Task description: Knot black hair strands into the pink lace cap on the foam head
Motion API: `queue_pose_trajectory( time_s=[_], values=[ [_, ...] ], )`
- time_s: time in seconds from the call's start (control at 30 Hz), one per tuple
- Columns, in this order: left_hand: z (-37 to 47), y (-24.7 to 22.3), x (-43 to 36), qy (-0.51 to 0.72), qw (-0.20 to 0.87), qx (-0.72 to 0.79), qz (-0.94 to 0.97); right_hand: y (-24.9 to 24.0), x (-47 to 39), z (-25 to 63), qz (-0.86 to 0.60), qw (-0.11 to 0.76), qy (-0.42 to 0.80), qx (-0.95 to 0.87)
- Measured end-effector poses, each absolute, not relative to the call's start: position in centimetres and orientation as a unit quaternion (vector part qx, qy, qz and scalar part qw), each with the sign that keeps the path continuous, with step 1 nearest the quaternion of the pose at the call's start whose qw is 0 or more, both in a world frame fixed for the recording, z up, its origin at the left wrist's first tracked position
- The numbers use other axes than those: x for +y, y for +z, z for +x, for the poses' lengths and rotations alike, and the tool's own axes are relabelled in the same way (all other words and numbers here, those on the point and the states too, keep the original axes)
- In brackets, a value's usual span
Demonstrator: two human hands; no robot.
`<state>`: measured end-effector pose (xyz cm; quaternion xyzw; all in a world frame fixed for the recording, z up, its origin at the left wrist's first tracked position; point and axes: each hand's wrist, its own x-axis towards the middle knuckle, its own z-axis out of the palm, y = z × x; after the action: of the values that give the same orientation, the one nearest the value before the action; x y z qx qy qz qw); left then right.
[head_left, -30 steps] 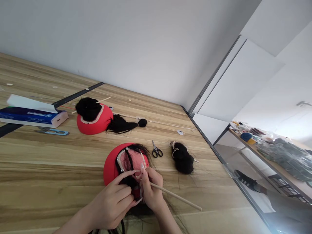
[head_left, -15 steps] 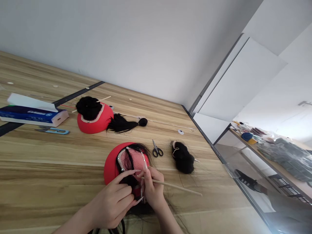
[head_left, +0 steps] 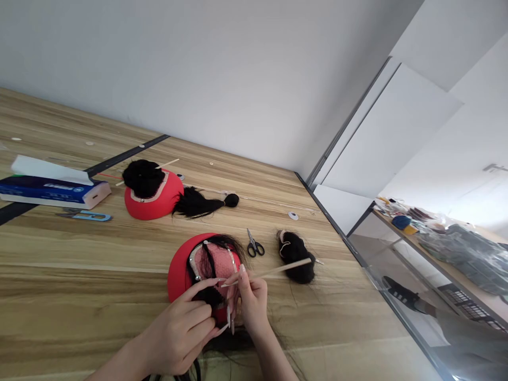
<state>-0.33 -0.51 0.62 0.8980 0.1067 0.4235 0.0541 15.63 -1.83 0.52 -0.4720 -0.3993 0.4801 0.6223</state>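
A red head-shaped block (head_left: 179, 278) carries a wig cap with pale pink netting (head_left: 219, 257) and a pale pinned edge. Loose black hair (head_left: 209, 297) lies across the netting. My left hand (head_left: 180, 324) rests over the near side of the block, its fingers curled around a lock of this hair, index fingertip on the netting. In my right hand (head_left: 253, 304) is a thin wooden-handled hook (head_left: 289, 266), gripped between thumb and fingers. Its tip meets the netting close to my left index fingertip, too small to make out clearly.
Behind stands another red block (head_left: 153, 207) with black hair and a stick. Nearby lie a black hair bundle (head_left: 204, 203), scissors (head_left: 254, 244), a black hairpiece (head_left: 297, 248), blue thread snips (head_left: 89, 215) and a tissue box (head_left: 55, 189). A person's shoe (head_left: 399, 292) shows at right.
The hook's handle has swung upward in my right hand, from pointing down-right to pointing up-right across the hairpiece. My left hand stays nearly in place.
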Motion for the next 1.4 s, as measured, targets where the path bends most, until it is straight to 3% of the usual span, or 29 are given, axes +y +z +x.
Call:
queue_pose_trajectory(
  time_s=[0.17,0.37,0.5,0.63,0.73,0.9,1.0,1.13,1.4],
  values=[
    [-1.2,1.6,-0.5,0.445,0.147,0.12,0.875,0.3,-1.9,15.8,-0.424,0.642,0.508,-0.387],
    [-4.0,2.6,0.3,0.547,0.266,0.286,0.74,0.1,-1.8,15.5,-0.427,0.644,0.525,-0.355],
    [-5.7,3.6,1.0,0.588,0.419,0.338,0.604,0.0,-1.8,15.7,-0.416,0.642,0.537,-0.355],
    [-5.5,4.8,0.6,0.546,0.524,0.326,0.567,-0.1,-1.8,15.7,-0.404,0.644,0.545,-0.353],
    [-4.3,5.1,-0.2,0.443,0.434,0.322,0.715,-0.1,-1.8,15.7,-0.409,0.647,0.542,-0.348],
    [-2.0,4.5,-0.7,0.297,0.084,0.281,0.909,0.2,-1.9,15.6,-0.408,0.65,0.539,-0.349],
    [-1.1,3.8,-0.3,0.264,-0.057,0.261,0.927,0.3,-1.9,15.6,-0.41,0.648,0.537,-0.352],
    [-0.9,3.4,0.2,0.225,-0.118,0.249,0.935,0.0,-1.8,15.4,-0.405,0.658,0.529,-0.35],
    [-0.1,4.0,0.5,0.16,-0.132,0.255,0.944,-0.3,-1.7,15.5,-0.417,0.646,0.532,-0.354]
  ],
)
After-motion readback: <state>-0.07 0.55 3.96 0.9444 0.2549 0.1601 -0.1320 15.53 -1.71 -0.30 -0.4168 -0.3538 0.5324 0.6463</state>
